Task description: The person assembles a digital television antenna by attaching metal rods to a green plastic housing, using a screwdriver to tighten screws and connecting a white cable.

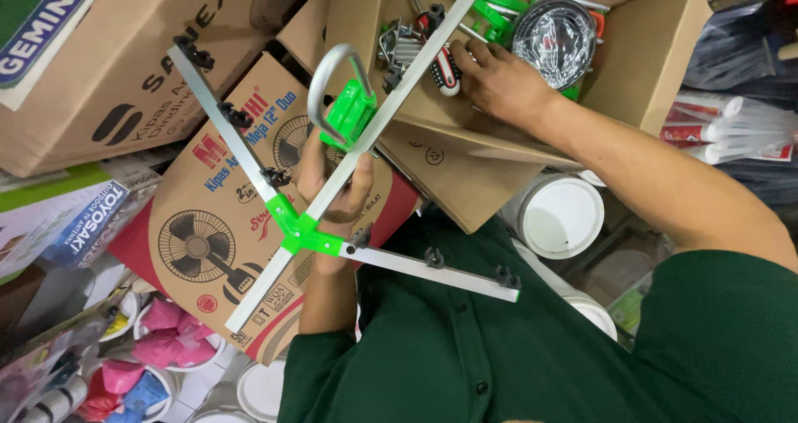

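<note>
A shop or its stockroom: stacked fan cartons point(208, 215), an open box point(465, 132) of parts, white buckets point(559, 215) and bagged goods point(170, 340) crowd the floor.

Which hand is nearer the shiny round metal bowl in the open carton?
Right. The right hand reaches into the open cardboard carton, just left of the shiny round metal bowl. The left hand is outside it, gripping the crossed metal bars with green plastic joints.

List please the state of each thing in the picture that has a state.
Left hand: closed around the metal rack.
Metal rack: arms spread out, held up.
Right hand: inside the open box, on the screwdriver.
Open box: flaps open.
Screwdriver: lying in the box.
White bucket: lid on.
</note>
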